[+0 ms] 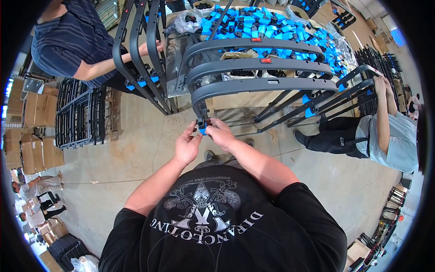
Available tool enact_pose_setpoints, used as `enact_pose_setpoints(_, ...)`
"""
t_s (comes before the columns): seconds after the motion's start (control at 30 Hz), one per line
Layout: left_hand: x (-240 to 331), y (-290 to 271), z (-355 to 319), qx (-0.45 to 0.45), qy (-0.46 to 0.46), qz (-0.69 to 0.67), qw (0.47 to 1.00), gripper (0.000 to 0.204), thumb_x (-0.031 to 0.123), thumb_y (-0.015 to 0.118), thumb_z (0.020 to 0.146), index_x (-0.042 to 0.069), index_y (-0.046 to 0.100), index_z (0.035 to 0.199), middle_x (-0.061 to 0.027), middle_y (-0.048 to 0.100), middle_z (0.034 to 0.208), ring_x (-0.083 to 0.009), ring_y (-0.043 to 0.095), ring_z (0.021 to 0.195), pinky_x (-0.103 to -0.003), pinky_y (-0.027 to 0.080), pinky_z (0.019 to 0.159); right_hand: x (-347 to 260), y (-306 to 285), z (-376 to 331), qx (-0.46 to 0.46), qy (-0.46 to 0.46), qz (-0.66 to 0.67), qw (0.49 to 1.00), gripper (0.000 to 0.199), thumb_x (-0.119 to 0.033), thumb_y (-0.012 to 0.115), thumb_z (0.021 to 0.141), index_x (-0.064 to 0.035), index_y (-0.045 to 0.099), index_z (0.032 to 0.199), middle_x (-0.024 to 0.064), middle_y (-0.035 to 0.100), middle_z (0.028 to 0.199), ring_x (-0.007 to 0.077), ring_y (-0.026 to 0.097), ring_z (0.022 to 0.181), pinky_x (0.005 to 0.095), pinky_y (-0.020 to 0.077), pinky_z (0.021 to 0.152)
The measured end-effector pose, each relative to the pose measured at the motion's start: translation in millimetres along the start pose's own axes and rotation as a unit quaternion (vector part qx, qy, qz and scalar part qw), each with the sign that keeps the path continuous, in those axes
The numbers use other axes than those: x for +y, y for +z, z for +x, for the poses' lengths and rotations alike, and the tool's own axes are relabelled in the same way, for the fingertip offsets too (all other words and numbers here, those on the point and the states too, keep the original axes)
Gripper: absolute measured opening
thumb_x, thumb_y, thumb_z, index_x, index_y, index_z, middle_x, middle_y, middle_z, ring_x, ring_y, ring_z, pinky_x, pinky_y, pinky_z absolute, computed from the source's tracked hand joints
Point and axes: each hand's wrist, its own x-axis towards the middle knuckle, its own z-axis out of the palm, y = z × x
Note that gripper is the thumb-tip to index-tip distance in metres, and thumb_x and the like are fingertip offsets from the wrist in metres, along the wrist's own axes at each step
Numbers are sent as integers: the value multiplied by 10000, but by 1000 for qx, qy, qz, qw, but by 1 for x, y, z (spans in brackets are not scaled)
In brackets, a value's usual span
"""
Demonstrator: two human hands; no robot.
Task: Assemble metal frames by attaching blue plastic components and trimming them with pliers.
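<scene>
A dark grey curved plastic frame (267, 84) leans against the table in front of me, with two more like it (253, 44) behind. At its lower left end sits a small blue clip (202, 129). My left hand (188, 145) and my right hand (220, 133) both pinch this clip, fingers closed on it from either side. The clip is partly hidden by my fingers. My black printed shirt fills the lower middle of the view.
A heap of blue clips (272, 27) covers the table (235, 99) beyond the frames. A person in a striped shirt (72, 41) holds black frames (136, 54) at the left. Another person (385, 131) works on frames at the right. Cardboard boxes (31, 127) and stacked black racks (81, 113) stand at the left.
</scene>
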Motion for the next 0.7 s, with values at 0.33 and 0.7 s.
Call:
enact_pose_setpoints(0.33, 76, -5, -11, 4, 367, 315, 875, 322, 144, 771, 769, 85, 706, 1079, -107, 646, 1027, -312, 588, 921, -430, 496, 828, -44, -18, -48, -96, 85, 321, 938, 565, -492, 479, 1019, 1, 549, 1286, 139, 655, 1180, 236, 613, 1101, 409, 471, 983)
enact_pose_setpoints(0.7, 62, 0, -7, 14, 240, 225, 944, 184, 112, 775, 788, 69, 729, 961, -96, 697, 924, -276, 661, 820, -379, 547, 747, -32, -23, -49, -57, 54, 151, 985, 263, -183, 630, 981, 16, 630, 1153, 110, 677, 1047, 205, 670, 880, 348, 544, 827)
